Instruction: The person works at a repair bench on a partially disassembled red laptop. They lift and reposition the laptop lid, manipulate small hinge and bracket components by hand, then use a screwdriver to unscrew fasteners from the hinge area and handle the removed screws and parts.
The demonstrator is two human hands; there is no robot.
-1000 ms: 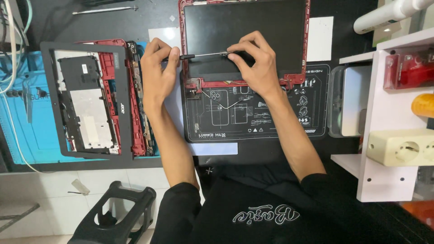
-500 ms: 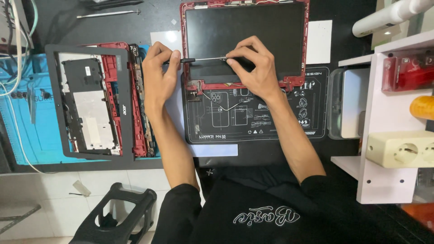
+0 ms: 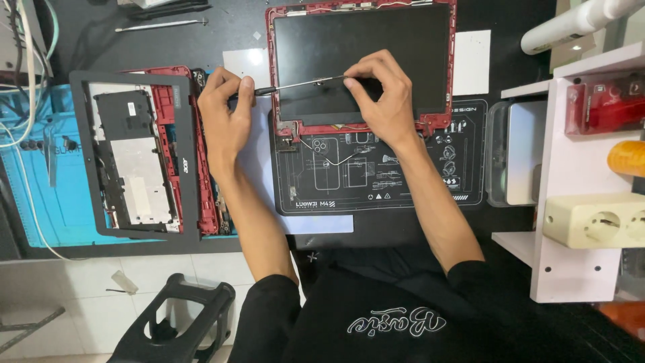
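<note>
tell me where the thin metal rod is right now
In the head view, upper centre: the thin metal rod spans between left hand and right hand, over the red-framed laptop screen.

A single head-mounted camera looks almost straight down from above the person's own chest. The view faces the bench (image 3: 101, 40), with its far edge at the top of the frame and the person's dark shirt at the bottom. Range is arm's reach: both forearms extend upward into mid-frame. The white shelf unit (image 3: 557, 202) bounds the right side; tiled floor (image 3: 80, 269) shows lower left.
</note>
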